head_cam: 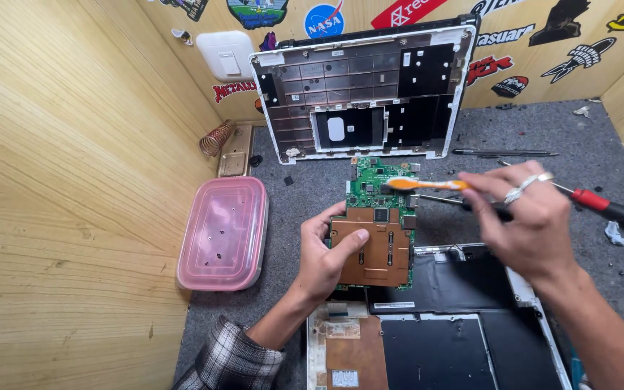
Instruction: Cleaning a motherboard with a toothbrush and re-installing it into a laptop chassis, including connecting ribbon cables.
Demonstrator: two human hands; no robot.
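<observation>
That green circuit board [378, 224] looks thin, light & fragile imo, so your left hand [326, 256] pinching its edge w/ fingers curled is right, while right hand [529, 217] fingers stay pressed around the orange brush [424, 185].

Green circuit board [373, 189] with copper-brown shield [371, 245], orange toothbrush [424, 185], pink lidded box [223, 232], red-handled screwdriver [610, 207], plaid sleeve [229, 359]

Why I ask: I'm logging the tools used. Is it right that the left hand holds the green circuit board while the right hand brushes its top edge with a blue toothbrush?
Not quite: the head view shows the toothbrush is orange, not blue. The rest stands: the left hand holds the green circuit board and the right hand brushes its top edge.
</observation>
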